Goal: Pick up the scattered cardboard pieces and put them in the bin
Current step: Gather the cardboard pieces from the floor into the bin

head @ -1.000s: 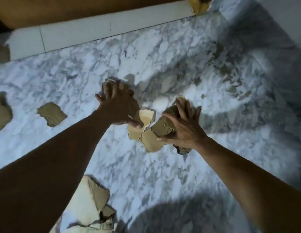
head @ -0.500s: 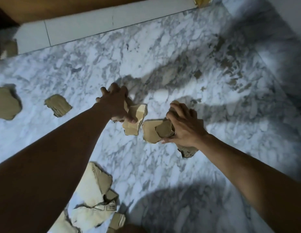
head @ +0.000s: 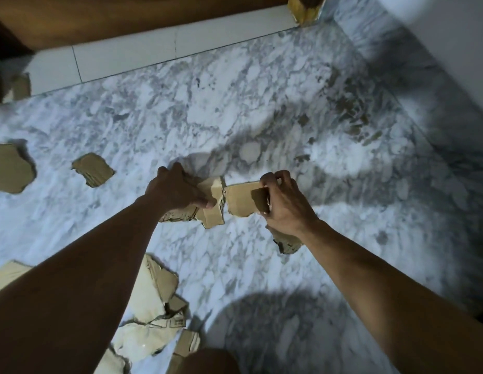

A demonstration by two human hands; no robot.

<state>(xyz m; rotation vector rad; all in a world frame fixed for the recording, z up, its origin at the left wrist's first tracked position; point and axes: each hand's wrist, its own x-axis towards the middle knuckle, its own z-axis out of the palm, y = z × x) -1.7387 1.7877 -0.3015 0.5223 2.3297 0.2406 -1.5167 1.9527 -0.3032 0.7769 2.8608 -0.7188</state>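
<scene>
Torn brown cardboard pieces lie scattered on a white marble floor (head: 262,103). My left hand (head: 175,188) grips a small stack of cardboard pieces (head: 212,203) just above the floor. Beside it, my right hand (head: 286,206) is closed on another bunch of cardboard pieces (head: 240,198), with one scrap (head: 287,242) sticking out below the wrist. The two bunches nearly touch. Loose pieces remain at the left: a small one (head: 93,170) and a larger one (head: 9,168). A heap of bigger pale pieces (head: 154,300) lies near my left forearm. No bin is in view.
A white skirting strip (head: 154,52) and brown wooden panel (head: 113,14) run along the far side. A yellowish furniture foot (head: 305,8) stands at the top right. A white wall (head: 450,36) rises on the right. My knee (head: 208,360) shows at the bottom.
Both hands have lifted their cardboard bunches slightly and drawn them back toward me. The view has shifted, bringing more loose pieces into sight at the left and bottom.
</scene>
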